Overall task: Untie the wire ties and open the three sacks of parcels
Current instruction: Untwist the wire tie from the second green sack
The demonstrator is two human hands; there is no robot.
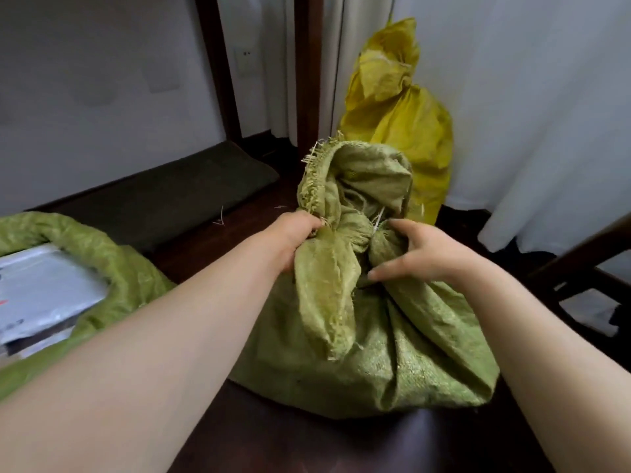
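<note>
A green woven sack (375, 353) stands on the dark floor in front of me, its neck bunched and its frayed mouth flopped upward. My left hand (290, 238) grips the gathered neck from the left. My right hand (420, 254) rests on the neck's right side, fingers curled and spread beside a pale tie strand (378, 220). Whether the right hand pinches the tie I cannot tell. A second green sack (112, 264) at the left lies open, with grey and white parcels (44, 291) showing inside. A yellow sack (403, 117) stands behind, its neck tied shut.
A dark green mat (170, 196) lies along the wall at the left. White curtains (546, 114) hang at the right behind the yellow sack. A dark wooden chair frame (580, 268) juts in at the right edge. Dark wooden posts (307, 70) rise behind.
</note>
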